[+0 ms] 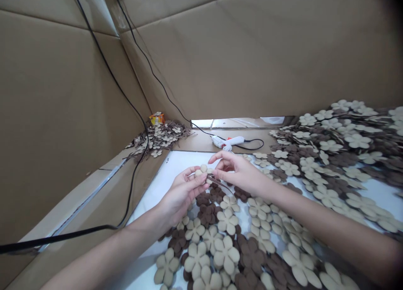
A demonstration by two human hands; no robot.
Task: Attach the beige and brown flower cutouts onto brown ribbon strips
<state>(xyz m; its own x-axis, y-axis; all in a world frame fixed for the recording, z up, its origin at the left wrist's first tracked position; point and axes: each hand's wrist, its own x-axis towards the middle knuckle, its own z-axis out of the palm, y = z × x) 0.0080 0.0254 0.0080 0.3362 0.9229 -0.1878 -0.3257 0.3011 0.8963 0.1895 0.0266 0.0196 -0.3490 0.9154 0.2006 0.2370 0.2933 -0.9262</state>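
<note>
My left hand (185,189) pinches a small beige felt-like flower (203,170) between thumb and fingers, above the white board. A thin dark brown strip (225,186) runs from the flower and curves down to the right. My right hand (236,170) is at the flower's right edge, its thumb and a finger closed at a petal while the index finger is raised. Their exact contact is partly hidden. Beneath both hands lie loose beige flowers (227,220) and dark brown flowers (208,213), many overlapping.
A white glue gun (227,143) with a black cord lies beyond my hands. Flowers with thin strips (163,134) are piled at the back left, beside an orange packet (157,118). A large flower heap (340,143) fills the right. Cardboard walls (252,59) and a hanging black cable (110,67) surround the board.
</note>
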